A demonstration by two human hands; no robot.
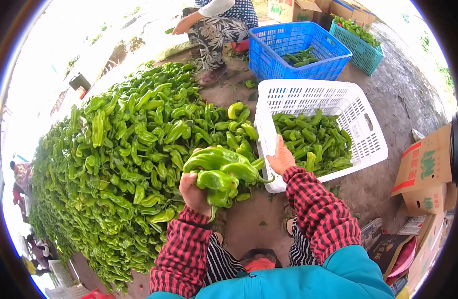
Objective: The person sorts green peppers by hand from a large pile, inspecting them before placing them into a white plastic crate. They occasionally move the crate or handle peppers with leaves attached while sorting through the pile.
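Observation:
Several green peppers (221, 172) are bunched in my left hand (193, 192), whose fingers and thumb wrap round them from the left side. Behind and beneath them spreads a large heap of green peppers (134, 149). My right hand (281, 157) is at the near left edge of a white plastic crate (371, 152), its index finger pointing forward; its other fingers are partly hidden, and whether it holds anything I cannot tell. Inside the white crate lies a layer of green peppers (318, 139).
A blue crate (301, 30) with some peppers and a fuller teal crate (358, 52) stand beyond. A co-worker (219, 35) sits at the heap's far end. Cardboard boxes (423, 164) are at the right, and more boxes (293, 11) at the back.

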